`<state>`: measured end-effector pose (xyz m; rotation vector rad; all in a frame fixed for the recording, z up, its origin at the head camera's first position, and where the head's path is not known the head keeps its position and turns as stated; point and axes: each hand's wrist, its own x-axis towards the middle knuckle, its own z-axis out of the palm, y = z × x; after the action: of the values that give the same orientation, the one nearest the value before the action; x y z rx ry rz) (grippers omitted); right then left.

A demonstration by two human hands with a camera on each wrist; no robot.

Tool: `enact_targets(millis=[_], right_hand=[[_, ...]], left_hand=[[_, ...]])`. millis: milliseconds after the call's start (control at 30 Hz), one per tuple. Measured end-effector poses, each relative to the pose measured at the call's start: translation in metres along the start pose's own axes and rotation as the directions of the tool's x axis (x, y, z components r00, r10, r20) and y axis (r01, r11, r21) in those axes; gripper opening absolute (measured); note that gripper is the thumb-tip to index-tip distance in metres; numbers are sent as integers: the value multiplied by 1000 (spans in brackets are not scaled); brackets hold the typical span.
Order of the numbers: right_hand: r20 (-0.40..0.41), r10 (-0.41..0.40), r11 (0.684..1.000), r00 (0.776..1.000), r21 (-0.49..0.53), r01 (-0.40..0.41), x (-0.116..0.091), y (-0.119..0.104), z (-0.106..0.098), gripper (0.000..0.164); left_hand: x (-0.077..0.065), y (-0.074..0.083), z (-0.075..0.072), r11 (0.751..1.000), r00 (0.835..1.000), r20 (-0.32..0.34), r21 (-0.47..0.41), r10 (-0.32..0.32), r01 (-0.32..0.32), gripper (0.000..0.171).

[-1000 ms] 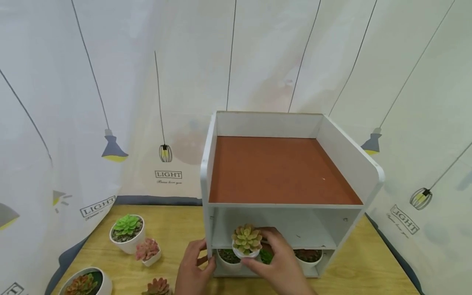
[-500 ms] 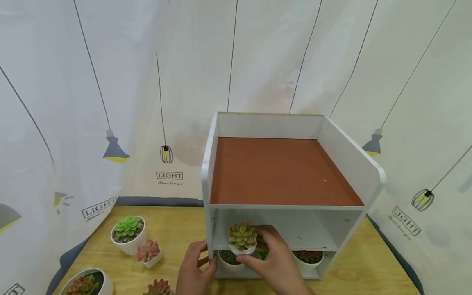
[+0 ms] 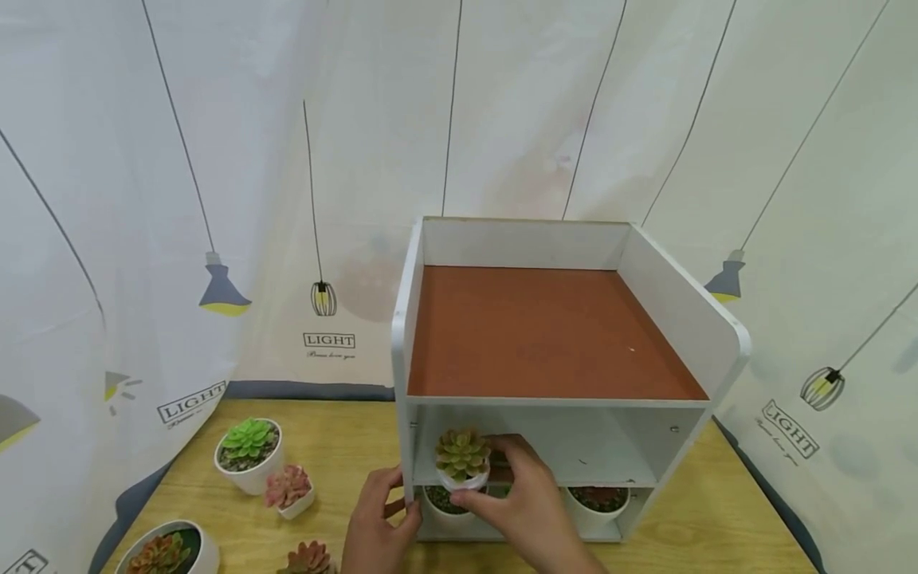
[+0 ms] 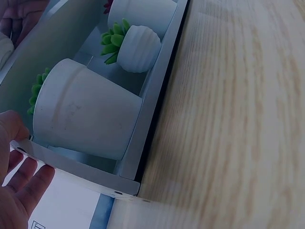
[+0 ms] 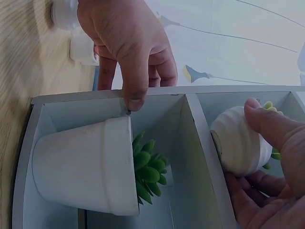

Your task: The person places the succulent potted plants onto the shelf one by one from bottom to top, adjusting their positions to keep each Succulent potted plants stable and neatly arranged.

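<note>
A small ribbed white pot with a yellow-green succulent (image 3: 462,456) is pinched between the thumb and fingers of my right hand (image 3: 532,502). It stands at the front left of the middle level of a white shelf unit (image 3: 555,400); in the right wrist view the ribbed pot (image 5: 238,141) is close against the shelf board, and I cannot tell if it rests there. My left hand (image 3: 376,522) grips the unit's left side panel, thumb inside and fingers outside. Below, a large white pot (image 4: 86,109) and a small ribbed pot (image 4: 138,50), both with green succulents, occupy the bottom level.
Another white pot (image 3: 598,510) sits at the bottom right. On the wooden table (image 3: 344,430) at left are a bright green succulent (image 3: 247,454), a pink one (image 3: 288,490), a red one (image 3: 308,558) and an orange-green one (image 3: 168,550). A printed curtain hangs behind.
My right hand has carried the small potted succulent leftward and slightly upward along the middle level. The left hand keeps its grip on the side panel.
</note>
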<state>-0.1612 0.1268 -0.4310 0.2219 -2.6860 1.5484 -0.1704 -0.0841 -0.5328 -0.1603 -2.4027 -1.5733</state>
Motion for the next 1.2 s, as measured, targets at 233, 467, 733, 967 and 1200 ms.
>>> enact_targets(millis=[233, 467, 733, 967, 1200], right_hand=[[25, -31, 997, 999, 67, 29, 4, -2, 2, 68], [-3, -43, 999, 999, 27, 43, 9, -4, 6, 63], [-46, -15, 1000, 999, 11, 15, 12, -6, 10, 61], [-27, -2, 1000, 1000, 26, 3, 16, -7, 10, 63], [-66, -44, 999, 997, -2, 44, 21, -7, 10, 62]], left_hand=[[1, -2, 1, 999, 999, -19, -4, 37, -37, 56], [3, -2, 1, 999, 998, -29, 0, 48, -48, 55], [2, 0, 1, 1000, 1000, -16, -2, 10, -11, 55], [0, -3, 3, 1000, 999, -36, -2, 24, -24, 57], [1, 0, 3, 1000, 999, -41, 0, 21, -21, 57]])
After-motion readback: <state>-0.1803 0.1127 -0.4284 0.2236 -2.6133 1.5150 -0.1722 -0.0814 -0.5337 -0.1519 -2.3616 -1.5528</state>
